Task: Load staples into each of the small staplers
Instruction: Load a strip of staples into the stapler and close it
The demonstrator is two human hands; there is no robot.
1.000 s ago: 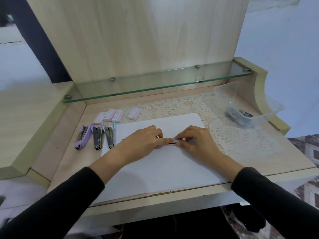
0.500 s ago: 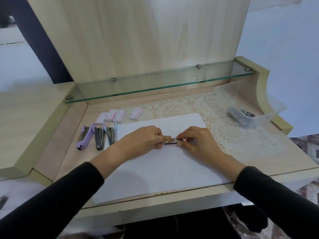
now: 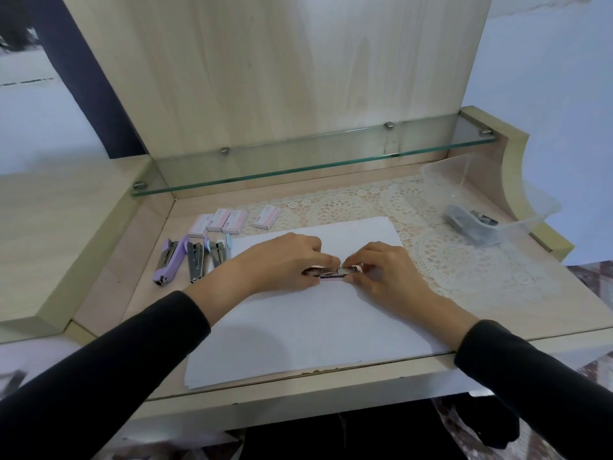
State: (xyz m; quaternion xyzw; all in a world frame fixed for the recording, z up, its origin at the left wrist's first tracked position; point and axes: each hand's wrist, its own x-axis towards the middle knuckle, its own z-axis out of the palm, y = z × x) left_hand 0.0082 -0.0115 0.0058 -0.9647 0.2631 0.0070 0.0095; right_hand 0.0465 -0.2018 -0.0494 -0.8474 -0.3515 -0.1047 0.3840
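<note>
On the desk [image 3: 139,280] lies a sheet of paper [image 3: 298,327], and at its middle the left hand [image 3: 282,260] and right hand [image 3: 386,272] hold a small stapler [image 3: 331,272] between them. Three staplers [image 3: 195,260] lie left of the sheet, four staple boxes [image 3: 235,217] behind them; far right a container [image 3: 446,162] holds what seems another stapler [image 3: 464,220].

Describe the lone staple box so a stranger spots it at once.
Find the white paper on the desk. Beyond its far left corner, three pink boxes huddle together. The staple box lies alone to their right, with a clear gap between it and them.
</note>
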